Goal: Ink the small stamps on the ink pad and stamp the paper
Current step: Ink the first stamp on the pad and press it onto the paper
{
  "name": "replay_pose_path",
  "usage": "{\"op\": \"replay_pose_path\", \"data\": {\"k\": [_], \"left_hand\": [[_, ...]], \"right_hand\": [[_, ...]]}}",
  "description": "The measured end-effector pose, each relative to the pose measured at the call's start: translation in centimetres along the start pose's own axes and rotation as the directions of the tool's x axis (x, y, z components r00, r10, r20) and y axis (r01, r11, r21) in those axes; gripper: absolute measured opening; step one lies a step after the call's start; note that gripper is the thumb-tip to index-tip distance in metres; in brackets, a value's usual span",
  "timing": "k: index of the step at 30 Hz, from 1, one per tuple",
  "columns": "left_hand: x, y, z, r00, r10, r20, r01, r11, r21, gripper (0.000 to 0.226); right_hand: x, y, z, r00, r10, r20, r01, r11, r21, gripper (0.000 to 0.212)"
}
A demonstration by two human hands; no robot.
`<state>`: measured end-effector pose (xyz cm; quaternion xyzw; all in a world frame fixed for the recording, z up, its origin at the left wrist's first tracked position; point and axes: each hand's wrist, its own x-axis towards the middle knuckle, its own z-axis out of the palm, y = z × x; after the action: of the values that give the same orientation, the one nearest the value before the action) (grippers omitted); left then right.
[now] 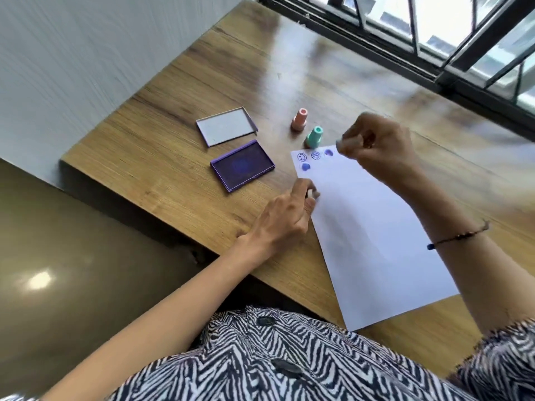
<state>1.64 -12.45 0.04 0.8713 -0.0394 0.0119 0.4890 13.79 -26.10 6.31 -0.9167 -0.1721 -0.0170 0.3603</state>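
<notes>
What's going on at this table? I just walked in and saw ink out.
A person is stamping a white sheet of paper on a wooden table. Four purple marks sit at its far corner. The right hand is closed above them, seemingly on a small stamp, though blur hides it. The left hand rests at the paper's edge. The open ink pad, its lid and two more stamps, pink and green, stand nearby.

ink pad [242, 165] left of paper [367, 235], lid [225, 126] behind pad, two stamps [314, 137] behind paper
</notes>
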Motion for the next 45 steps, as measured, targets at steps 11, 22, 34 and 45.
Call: {"op": "replay_pose_path", "data": {"k": [11,22,34,45], "left_hand": [[-0.2,0.1,0.0,0.999,0.028,-0.020,-0.029,0.999,-0.019,0.031],[0.4,1.0,-1.0,0.958,-0.255,-0.134,0.119,0.772,-0.624,0.013],[0.2,1.4,0.4,0.973,-0.216,-0.076,0.098,0.693,-0.714,0.013],[-0.4,1.0,0.9,0.969,-0.235,-0.073,0.117,0.698,-0.707,0.009]], "right_hand": [[-1.7,0.1,0.9,0.995,0.066,0.080,-0.071,0.995,0.066,0.008],[-2.9,-1.0,-0.1,0.968,0.115,0.224,-0.197,0.901,0.386,0.011],[-6.2,-1.7,0.3,0.958,0.070,0.279,-0.182,0.898,0.400,0.013],[-8.0,-2.1,1.4,0.965,0.131,0.225,-0.204,0.917,0.341,0.006]]}}
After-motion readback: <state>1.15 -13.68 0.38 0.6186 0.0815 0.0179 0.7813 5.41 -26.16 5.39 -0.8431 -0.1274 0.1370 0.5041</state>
